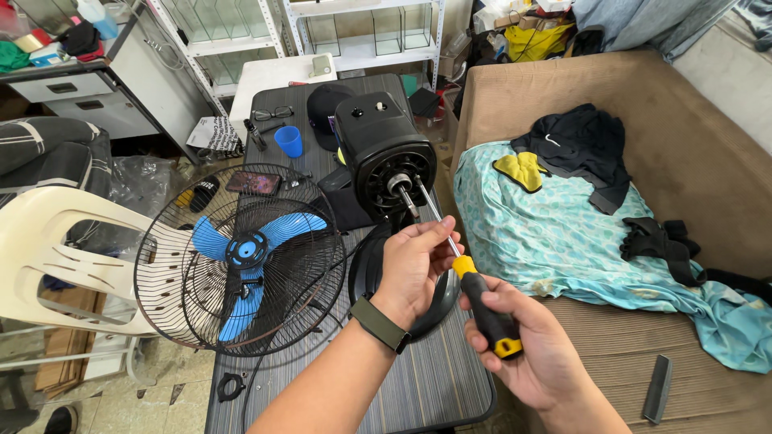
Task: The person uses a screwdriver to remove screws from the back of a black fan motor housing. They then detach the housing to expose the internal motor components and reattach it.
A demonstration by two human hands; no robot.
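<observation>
I have my right hand (523,354) wrapped tight around the black-and-yellow handle of the screwdriver (474,293), and my left hand (414,265) pinches its shaft near the handle to steady the tip, which points up at the front of the fan motor (382,153). The motor stands upright on the table (438,378), facing me; the grille and blue blade (241,253) lean just left, out of the way.
</observation>
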